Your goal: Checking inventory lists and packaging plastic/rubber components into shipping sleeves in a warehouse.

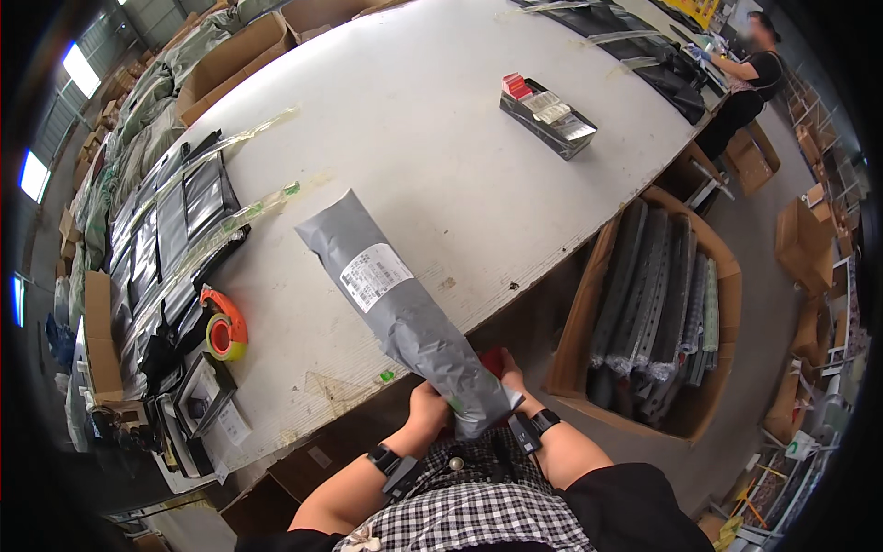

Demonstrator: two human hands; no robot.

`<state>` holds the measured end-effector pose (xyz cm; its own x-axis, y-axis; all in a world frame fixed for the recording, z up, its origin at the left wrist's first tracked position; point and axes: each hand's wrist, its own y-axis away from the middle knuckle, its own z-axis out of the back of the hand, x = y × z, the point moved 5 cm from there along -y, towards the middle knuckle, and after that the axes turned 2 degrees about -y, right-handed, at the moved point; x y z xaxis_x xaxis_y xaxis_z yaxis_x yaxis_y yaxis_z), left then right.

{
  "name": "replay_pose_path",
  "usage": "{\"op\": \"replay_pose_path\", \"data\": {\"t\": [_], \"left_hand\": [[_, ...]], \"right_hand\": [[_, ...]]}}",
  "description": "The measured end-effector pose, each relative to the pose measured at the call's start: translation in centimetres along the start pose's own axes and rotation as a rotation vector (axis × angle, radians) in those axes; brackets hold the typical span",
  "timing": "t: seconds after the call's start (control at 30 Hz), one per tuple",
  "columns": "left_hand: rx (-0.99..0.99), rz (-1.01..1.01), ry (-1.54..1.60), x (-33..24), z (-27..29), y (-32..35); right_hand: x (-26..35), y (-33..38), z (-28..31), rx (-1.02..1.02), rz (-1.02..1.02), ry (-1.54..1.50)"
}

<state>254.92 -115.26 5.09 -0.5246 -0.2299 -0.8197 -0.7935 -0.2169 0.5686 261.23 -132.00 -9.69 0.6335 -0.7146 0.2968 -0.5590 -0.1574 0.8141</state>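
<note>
A long grey plastic mailing bag [414, 322], creased and filled, lies aslant over the table's near edge with a white label [375, 276] on its upper part. My left hand [429, 410] is closed against the bag's near end, its fingertips partly hidden behind it. On the other side my right hand [511, 375] is closed, with its fingers mostly out of sight. At those fingers shows a small red thing [494, 361], too covered to name. The bag's near end hangs between my wrists.
On the white table [395, 129] stands a black box of cards [549, 117]. Black bags [175, 212] are taped down at the left, near an orange tape dispenser [223, 324]. A carton of wrapped rolls [653, 304] stands at the right. Farther off, another person [750, 74] works.
</note>
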Motion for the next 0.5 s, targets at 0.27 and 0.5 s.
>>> {"op": "replay_pose_path", "data": {"t": [0.27, 0.5], "left_hand": [[0.135, -0.76, -1.424, -13.4, 3.1, 5.3], [0.354, -1.267, -1.594, -18.5, -4.8, -3.1]], "right_hand": [[3.1, 2.4, -4.7, 0.017, -0.056, -0.077], [2.8, 8.2, -7.8, 0.691, 0.708, 1.198]]}}
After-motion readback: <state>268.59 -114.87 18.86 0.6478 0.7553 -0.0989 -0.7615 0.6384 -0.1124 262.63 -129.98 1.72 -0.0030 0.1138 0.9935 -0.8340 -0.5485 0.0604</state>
